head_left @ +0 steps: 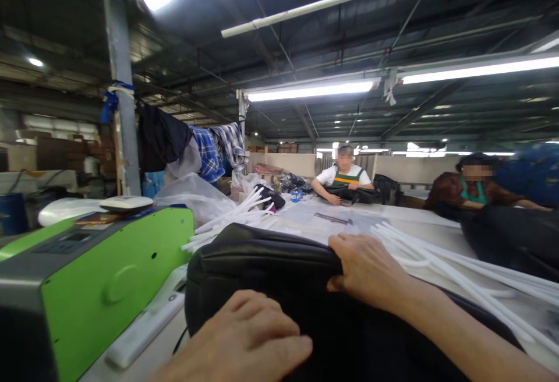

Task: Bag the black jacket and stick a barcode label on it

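Note:
A black leather bag (pixel 262 265) lies on the table right in front of me. My right hand (pixel 367 268) grips its upper edge, with the thumb tucked under the rim and the fingers closed over the top. My left hand (pixel 248 341) rests on the near side of the bag, with its fingers curled against the black material. Whether the left hand pinches the bag or only presses on it does not show.
A green machine (pixel 100 277) stands at my left. Long white rods (pixel 458 271) lie to the right and more white rods (pixel 231 216) behind the bag. Two seated people (pixel 345 175) (pixel 474 187) handle black bags at the far side. Clothes hang on a post (pixel 122 102).

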`<control>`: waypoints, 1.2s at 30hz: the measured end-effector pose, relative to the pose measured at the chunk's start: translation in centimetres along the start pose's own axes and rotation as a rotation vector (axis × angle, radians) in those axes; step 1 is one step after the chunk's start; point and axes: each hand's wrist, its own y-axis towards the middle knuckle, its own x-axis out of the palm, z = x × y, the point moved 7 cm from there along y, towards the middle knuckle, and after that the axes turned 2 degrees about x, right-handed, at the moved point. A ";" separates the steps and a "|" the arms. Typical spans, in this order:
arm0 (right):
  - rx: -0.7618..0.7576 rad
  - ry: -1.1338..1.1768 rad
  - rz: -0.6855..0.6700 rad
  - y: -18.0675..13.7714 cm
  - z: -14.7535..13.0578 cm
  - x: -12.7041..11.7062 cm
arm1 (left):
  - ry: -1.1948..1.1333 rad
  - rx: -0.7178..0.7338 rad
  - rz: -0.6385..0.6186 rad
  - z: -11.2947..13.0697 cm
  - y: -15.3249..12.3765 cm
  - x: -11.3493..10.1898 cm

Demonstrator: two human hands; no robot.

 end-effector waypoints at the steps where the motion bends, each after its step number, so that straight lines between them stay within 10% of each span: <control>1: -0.009 0.011 0.009 -0.1 -0.1 -0.1 | 0.023 0.017 0.071 -1.0 0.5 -0.8; 4: -0.028 -0.007 0.021 -0.2 -0.4 -0.2 | 0.250 0.020 0.240 -5.2 1.7 -1.7; 10: -0.006 -0.042 0.018 -0.4 -0.6 -0.1 | 0.469 0.194 0.126 -10.3 4.6 2.1; 24: -0.182 0.070 0.422 -8.6 0.3 -2.5 | 0.282 0.080 0.057 -9.2 4.2 1.9; 36: -0.171 0.018 0.332 -9.5 1.9 -1.8 | 0.428 0.127 0.059 -5.1 5.7 4.5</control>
